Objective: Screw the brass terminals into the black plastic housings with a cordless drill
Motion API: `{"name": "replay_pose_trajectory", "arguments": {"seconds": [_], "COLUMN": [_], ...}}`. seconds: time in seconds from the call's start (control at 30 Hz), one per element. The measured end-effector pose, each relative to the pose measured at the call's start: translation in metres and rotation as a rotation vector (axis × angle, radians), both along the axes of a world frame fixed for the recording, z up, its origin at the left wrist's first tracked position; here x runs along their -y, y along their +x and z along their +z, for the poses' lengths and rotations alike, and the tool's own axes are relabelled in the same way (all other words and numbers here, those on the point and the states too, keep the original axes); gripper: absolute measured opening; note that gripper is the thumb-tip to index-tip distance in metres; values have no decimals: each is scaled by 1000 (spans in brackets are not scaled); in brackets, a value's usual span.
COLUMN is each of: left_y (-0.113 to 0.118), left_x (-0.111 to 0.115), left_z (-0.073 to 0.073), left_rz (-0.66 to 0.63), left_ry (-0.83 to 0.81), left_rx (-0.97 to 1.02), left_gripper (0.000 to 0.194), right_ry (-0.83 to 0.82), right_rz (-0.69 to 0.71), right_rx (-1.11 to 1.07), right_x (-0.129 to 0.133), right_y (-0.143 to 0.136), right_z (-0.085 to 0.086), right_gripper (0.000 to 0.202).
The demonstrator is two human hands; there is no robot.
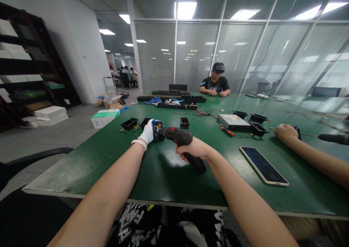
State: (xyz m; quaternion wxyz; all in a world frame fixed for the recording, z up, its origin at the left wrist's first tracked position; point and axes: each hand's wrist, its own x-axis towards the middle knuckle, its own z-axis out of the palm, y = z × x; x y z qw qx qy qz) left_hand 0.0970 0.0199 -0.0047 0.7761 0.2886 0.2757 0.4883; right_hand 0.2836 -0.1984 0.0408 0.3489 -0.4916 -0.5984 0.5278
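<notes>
While one black box [158, 135] sits gripped in the left hand [148, 130] (gloved), the right hand [194, 149] clutches one drill [178, 135], nose at the box; six similar boxes [184, 122] rest on the table [89, 160].

Left of centre, the black box [158, 136] partly hides the fingers of the left hand [148, 131]; contact at the tip of the drill [178, 135] is indistinct. The right edge cuts off a co-worker's forearm [319, 156] and a black handle [333, 139].
</notes>
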Motion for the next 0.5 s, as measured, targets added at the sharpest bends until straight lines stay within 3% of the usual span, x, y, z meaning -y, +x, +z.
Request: {"name": "replay_pose_trajectory", "arguments": {"seconds": [0.5], "left_y": [0], "left_x": [1], "left_z": [1], "left_rz": [5], "left_ry": [-17], "left_rx": [-5], "left_gripper": [32], "right_ry": [-22], "right_rz": [-16], "right_rx": [-3], "right_x": [0], "right_y": [-1], "right_z": [0], "right_gripper": [15]}}
